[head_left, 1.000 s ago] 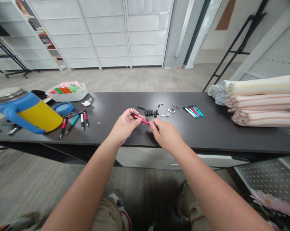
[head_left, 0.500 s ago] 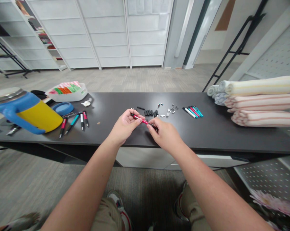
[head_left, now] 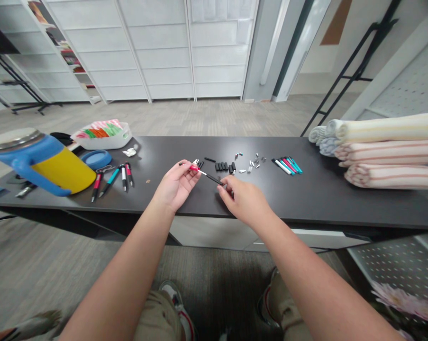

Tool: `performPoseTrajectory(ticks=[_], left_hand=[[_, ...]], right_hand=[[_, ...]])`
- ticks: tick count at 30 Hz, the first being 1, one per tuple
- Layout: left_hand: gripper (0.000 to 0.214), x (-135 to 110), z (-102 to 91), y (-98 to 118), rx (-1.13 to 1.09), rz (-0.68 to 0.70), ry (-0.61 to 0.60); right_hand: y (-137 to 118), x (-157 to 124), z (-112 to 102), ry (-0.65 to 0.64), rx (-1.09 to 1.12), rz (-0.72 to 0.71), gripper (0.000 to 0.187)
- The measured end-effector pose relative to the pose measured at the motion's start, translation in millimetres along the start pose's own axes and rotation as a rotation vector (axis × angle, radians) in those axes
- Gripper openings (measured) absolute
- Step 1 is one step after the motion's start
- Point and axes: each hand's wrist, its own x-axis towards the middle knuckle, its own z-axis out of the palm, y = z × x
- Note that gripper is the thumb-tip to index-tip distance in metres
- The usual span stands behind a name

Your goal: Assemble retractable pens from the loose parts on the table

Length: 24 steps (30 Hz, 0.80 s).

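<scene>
My left hand [head_left: 174, 183] pinches a red pen barrel [head_left: 193, 167] above the black table [head_left: 320, 194]. A thin refill [head_left: 211, 177] sticks out of the barrel toward my right hand [head_left: 242, 198], which pinches its far end. Just beyond my hands lie several small black pen grips [head_left: 223, 166], silver tips and springs [head_left: 252, 161] and a short black piece [head_left: 209, 159].
Several assembled pens [head_left: 113, 177] lie at the left by a blue lid [head_left: 95, 158], a yellow-and-blue jug [head_left: 46, 163] and a white tray [head_left: 103, 134]. More pens [head_left: 286, 165] lie at the right near rolled towels [head_left: 387, 151].
My left hand has moved left with the red barrel, away from my right hand. The thin refill now shows between the two hands.
</scene>
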Motion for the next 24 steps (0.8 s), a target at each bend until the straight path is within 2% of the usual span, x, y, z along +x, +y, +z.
performPoseTrajectory(ticks=[3,9,19,24], left_hand=[[0.019,-0.5,2.2,-1.3,0.041,0.027,-0.007],[0.027,-2.2,7.0,-7.7,0.177,0.041,-0.056],[0.036,-2.7,6.9,-12.1,0.283,0.084,-0.087],[0.036,-4.2,8.9,-12.0,0.305,0.075,-0.091]], right_hand=[[-1.2,-0.4,0.1,-0.009,-0.038,-0.009,0.019],[6.3,0.4,3.7,0.024,0.059,-0.003,0.019],[8.2,1.3,3.1,0.056,0.094,-0.042,0.016],[7.0,1.3,0.7,0.042,0.075,-0.13,0.036]])
